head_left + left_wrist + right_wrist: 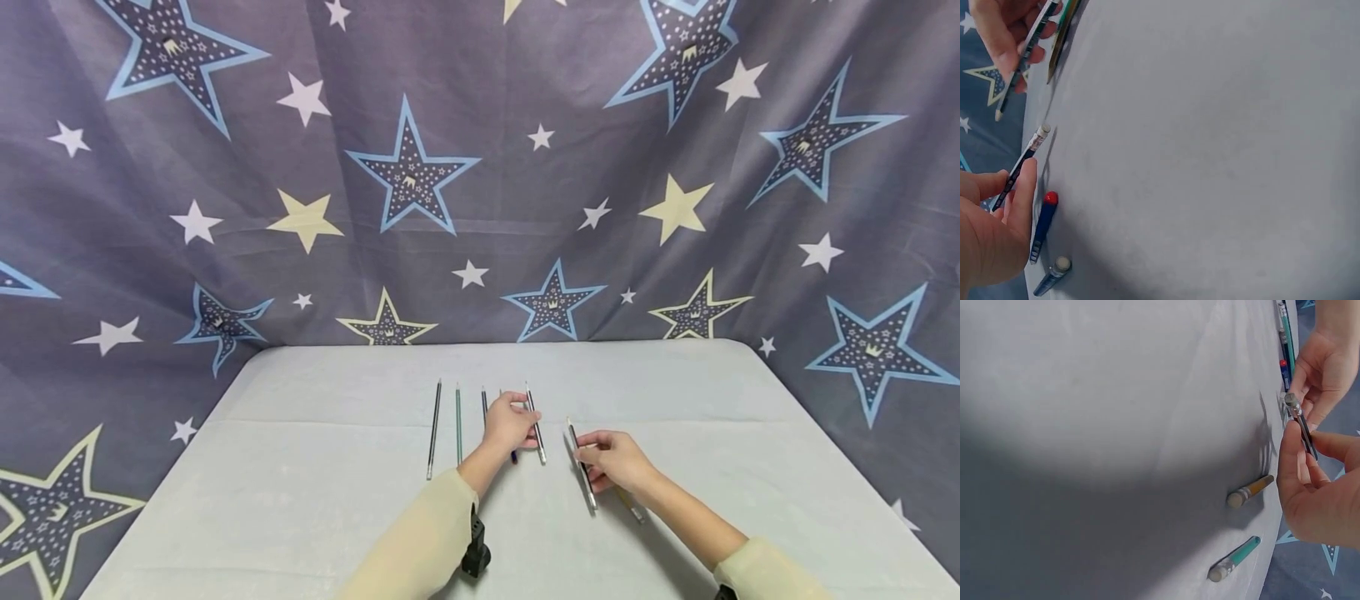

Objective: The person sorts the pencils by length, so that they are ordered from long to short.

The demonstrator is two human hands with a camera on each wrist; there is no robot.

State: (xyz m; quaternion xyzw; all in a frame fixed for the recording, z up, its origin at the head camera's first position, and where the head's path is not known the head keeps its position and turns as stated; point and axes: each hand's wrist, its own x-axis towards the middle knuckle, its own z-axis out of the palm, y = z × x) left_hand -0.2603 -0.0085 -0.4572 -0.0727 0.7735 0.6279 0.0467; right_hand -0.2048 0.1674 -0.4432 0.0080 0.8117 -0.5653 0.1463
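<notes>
My left hand (510, 423) pinches a dark pencil (533, 417) with a white eraser, at the right end of a row of pencils. To the right, my right hand (617, 460) holds another dark pencil (581, 467), tilted, its eraser end toward me. Under the right hand lies a yellowish pencil (630, 507), partly hidden; a green pencil (1238, 558) lies beside it in the right wrist view. A blue pencil with a red end (1044, 228) lies beneath the left hand.
Left of my left hand, a black pencil (434, 429), a green pencil (458, 423) and a dark blue pencil (484, 402) lie roughly parallel on the pale-covered table (300, 492). A star-patterned curtain (465, 225) hangs behind the table.
</notes>
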